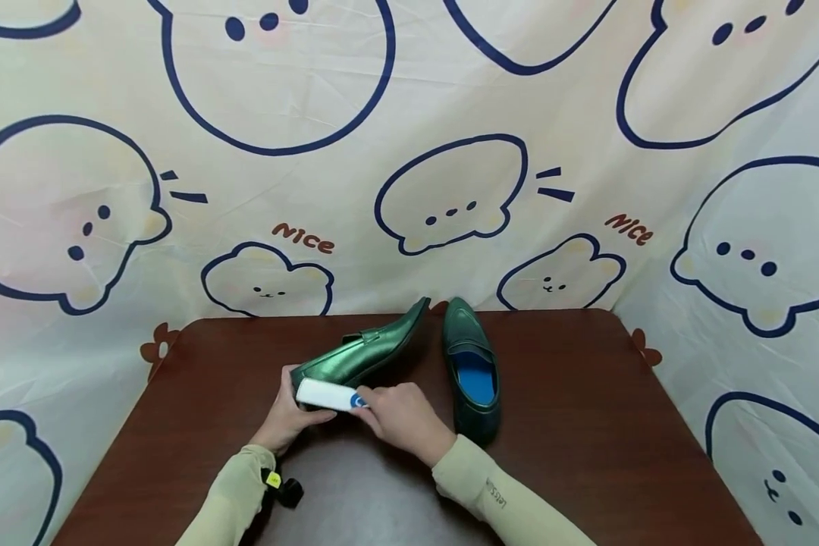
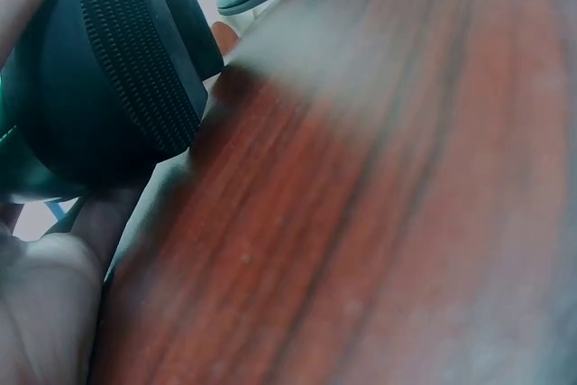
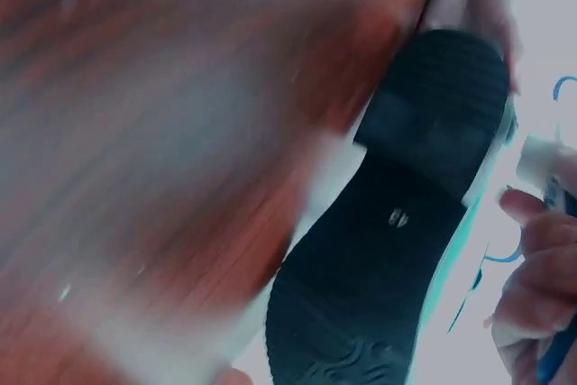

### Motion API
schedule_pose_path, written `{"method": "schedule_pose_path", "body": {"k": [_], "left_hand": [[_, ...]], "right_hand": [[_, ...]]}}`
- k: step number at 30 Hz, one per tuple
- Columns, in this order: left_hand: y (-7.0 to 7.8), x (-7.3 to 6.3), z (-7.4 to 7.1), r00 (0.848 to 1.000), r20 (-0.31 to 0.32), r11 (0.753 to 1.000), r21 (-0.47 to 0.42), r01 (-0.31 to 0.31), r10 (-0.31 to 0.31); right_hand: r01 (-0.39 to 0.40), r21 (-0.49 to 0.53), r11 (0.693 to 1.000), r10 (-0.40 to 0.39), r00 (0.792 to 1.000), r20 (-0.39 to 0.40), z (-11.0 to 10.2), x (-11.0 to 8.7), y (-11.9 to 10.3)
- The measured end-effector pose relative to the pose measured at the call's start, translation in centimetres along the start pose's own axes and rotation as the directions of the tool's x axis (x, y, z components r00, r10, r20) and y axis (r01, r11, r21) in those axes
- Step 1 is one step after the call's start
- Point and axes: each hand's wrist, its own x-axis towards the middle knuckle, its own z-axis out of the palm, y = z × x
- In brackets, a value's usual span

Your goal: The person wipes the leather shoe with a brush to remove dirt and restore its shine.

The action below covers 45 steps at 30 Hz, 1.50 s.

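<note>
A shiny green loafer (image 1: pixel 365 355) is tilted on its side, toe pointing to the back right. My left hand (image 1: pixel 283 415) grips it at the heel end. The left wrist view has the dark ridged heel (image 2: pixel 140 56) close up, with the palm below it. In the right wrist view the black sole (image 3: pixel 361 250) faces the camera. My right hand (image 1: pixel 409 418) holds a white oblong thing (image 1: pixel 324 393) with a blue marked end. Its white part overlaps the shoe's heel side in the head view; its exact kind I cannot tell.
The matching green loafer (image 1: pixel 474 421), blue inside, stands upright to the right of my right hand, toe toward the back. Both shoes are on a dark brown wooden table (image 1: pixel 587 425). A pale cloth (image 1: pixel 355 189) with cartoon figures hangs behind and at the sides.
</note>
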Motion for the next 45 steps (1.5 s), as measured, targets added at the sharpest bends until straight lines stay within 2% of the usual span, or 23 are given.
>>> {"method": "schedule_pose_path", "body": {"k": [3, 7, 10, 14, 16, 19, 24, 27, 29, 32, 34, 38, 40, 42, 45], "left_hand": [[0.0, -0.3, -0.2, 1.000, -0.008, 1.000, 0.011, -0.021, 0.021], [0.0, -0.3, -0.1, 1.000, 0.003, 1.000, 0.000, 0.002, -0.002], [0.0, -0.1, 0.0, 0.999, 0.013, 0.999, -0.019, 0.029, -0.029], [0.1, 0.0, 0.1, 0.999, 0.010, 0.998, -0.026, 0.050, -0.049], [0.1, 0.0, 0.0, 0.998, 0.004, 0.998, -0.022, 0.055, -0.055], [0.1, 0.1, 0.0, 0.999, -0.001, 0.999, 0.001, 0.051, -0.051], [-0.1, 0.1, 0.0, 1.000, 0.005, 0.999, 0.018, 0.029, -0.029], [-0.1, 0.1, 0.0, 1.000, 0.007, 1.000, 0.006, 0.015, -0.015], [0.0, 0.0, 0.0, 1.000, 0.003, 1.000, -0.002, 0.012, -0.012], [0.2, -0.1, -0.2, 1.000, -0.004, 1.000, -0.010, 0.016, -0.016], [0.3, -0.1, -0.2, 1.000, -0.004, 1.000, -0.013, 0.026, -0.026], [0.4, 0.0, -0.2, 0.999, 0.005, 0.999, -0.021, 0.046, -0.046], [0.4, 0.1, -0.2, 0.999, 0.006, 0.998, -0.028, 0.050, -0.050], [0.4, 0.1, -0.2, 0.999, 0.002, 0.998, -0.028, 0.050, -0.050], [0.1, -0.1, -0.1, 0.999, 0.000, 0.999, -0.019, 0.036, -0.036]], "right_hand": [[0.025, -0.008, 1.000, -0.025, 1.000, 0.019, 0.3, 0.1, -0.9], [-0.018, -0.048, 0.999, 0.017, 1.000, -0.015, 0.3, -0.3, -0.6], [-0.110, -0.077, 0.991, 0.106, 0.993, -0.061, 0.2, -0.8, 0.5], [-0.269, -0.101, 0.958, 0.258, 0.960, -0.108, -0.3, -1.3, 2.0], [-0.312, -0.095, 0.945, 0.301, 0.947, -0.111, -0.5, -1.2, 2.2], [-0.281, -0.045, 0.959, 0.277, 0.957, -0.090, -0.7, -1.0, 1.7], [-0.116, 0.041, 0.992, 0.116, 0.993, -0.011, -0.5, -0.8, -0.2], [-0.068, 0.047, 0.997, 0.067, 0.997, 0.024, 0.0, -0.8, -1.1], [-0.057, 0.029, 0.998, 0.057, 0.998, 0.014, 0.2, -0.8, -1.3], [-0.079, 0.009, 0.997, 0.079, 0.996, -0.028, 0.3, -0.9, -1.1], [-0.141, 0.006, 0.990, 0.141, 0.988, -0.062, 0.3, -1.1, -0.5], [-0.308, 0.042, 0.950, 0.311, 0.944, -0.110, -0.2, -1.4, 0.8], [-0.342, 0.055, 0.938, 0.346, 0.931, -0.116, -0.5, -1.4, 1.1], [-0.318, 0.068, 0.946, 0.324, 0.940, -0.108, -0.7, -1.2, 1.1], [-0.225, 0.129, 0.966, 0.233, 0.971, -0.051, -0.8, -1.1, 0.6]]}}
